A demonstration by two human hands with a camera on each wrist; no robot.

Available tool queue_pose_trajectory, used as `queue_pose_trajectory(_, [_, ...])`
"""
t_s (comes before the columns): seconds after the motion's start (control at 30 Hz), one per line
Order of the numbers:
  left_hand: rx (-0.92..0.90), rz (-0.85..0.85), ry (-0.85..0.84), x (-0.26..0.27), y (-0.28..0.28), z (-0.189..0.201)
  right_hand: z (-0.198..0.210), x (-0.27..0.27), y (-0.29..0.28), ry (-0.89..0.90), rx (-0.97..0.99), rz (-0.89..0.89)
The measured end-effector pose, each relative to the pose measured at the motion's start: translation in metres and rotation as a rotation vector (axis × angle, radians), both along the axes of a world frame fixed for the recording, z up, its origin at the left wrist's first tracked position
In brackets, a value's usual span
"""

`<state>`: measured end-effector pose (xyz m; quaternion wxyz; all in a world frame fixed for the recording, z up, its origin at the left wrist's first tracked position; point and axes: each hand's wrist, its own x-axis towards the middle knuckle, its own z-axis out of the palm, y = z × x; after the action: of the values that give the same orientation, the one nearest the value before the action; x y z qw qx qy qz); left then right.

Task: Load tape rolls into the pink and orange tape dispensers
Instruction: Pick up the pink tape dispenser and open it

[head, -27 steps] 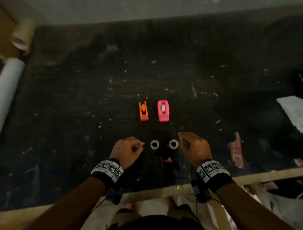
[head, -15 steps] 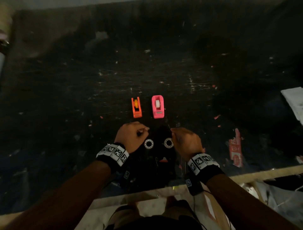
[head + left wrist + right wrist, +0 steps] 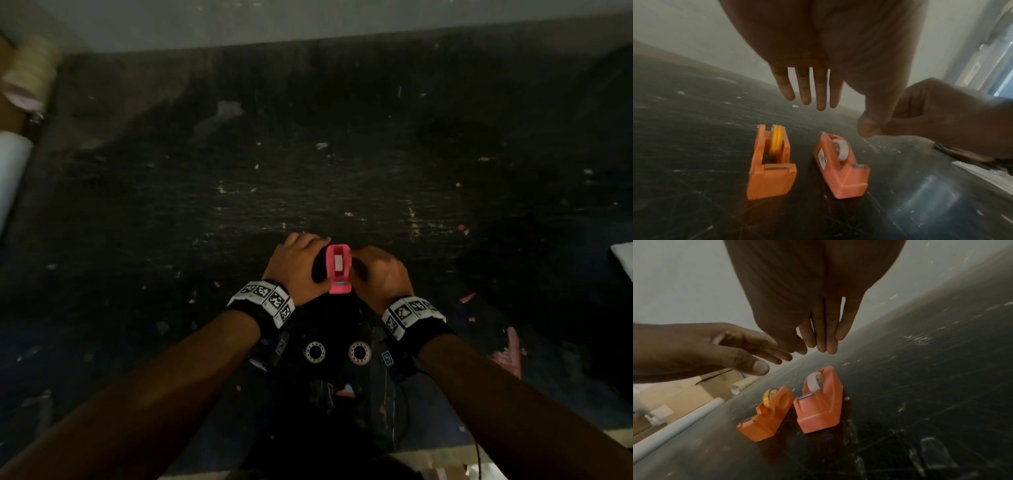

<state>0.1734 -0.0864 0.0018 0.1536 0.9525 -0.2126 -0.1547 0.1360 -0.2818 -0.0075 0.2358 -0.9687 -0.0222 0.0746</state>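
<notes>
The pink dispenser point(image 3: 338, 269) stands on the dark table point(image 3: 342, 171) with a white roll in it. My left hand point(image 3: 296, 262) hovers left of it and hides the orange dispenser in the head view. My right hand point(image 3: 376, 272) hovers to its right. In the left wrist view the left hand's fingers point(image 3: 812, 91) are straight above the orange dispenser point(image 3: 770, 164), which holds a yellow roll, and touch nothing. The right hand's fingers point(image 3: 826, 334) hang straight above the pink dispenser point(image 3: 820, 402). Two loose tape rolls point(image 3: 315, 352) point(image 3: 358, 352) lie between my wrists.
A white tube point(image 3: 10, 178) and a cardboard box point(image 3: 684, 395) lie off the table's left side. A red scrap point(image 3: 507, 353) and white paper point(image 3: 623, 257) sit at the right. A pale wall point(image 3: 308, 20) bounds the far edge.
Both hands have moved forward from beside the two loose rolls to the dispensers. Their fingers, curled before, are now straightened.
</notes>
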Motion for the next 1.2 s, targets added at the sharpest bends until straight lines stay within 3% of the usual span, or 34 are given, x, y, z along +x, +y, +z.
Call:
queue_pose_trajectory(0.13, [0.105,-0.06,0.044,0.012,-0.009,-0.015,-0.016,0.016,0.003,0.073,-0.041,0.093])
queue_pose_trajectory(0.37, [0.065,-0.109,0.079,0.026,-0.02,-0.038,-0.028,0.034,0.005,0.114,-0.073,0.143])
queue_pose_trajectory(0.7, [0.075,-0.084,0.088,0.026,-0.024,-0.039,-0.031,0.039,0.007,0.049,-0.054,0.141])
queue_pose_trajectory(0.97, [0.091,-0.075,0.098,0.027,-0.025,-0.042,-0.03,0.049,-0.006,0.199,0.089,0.181])
queue_pose_trajectory(1.2, [0.081,-0.077,0.085,0.027,-0.022,-0.046,-0.035,0.051,-0.002,0.219,0.02,0.198])
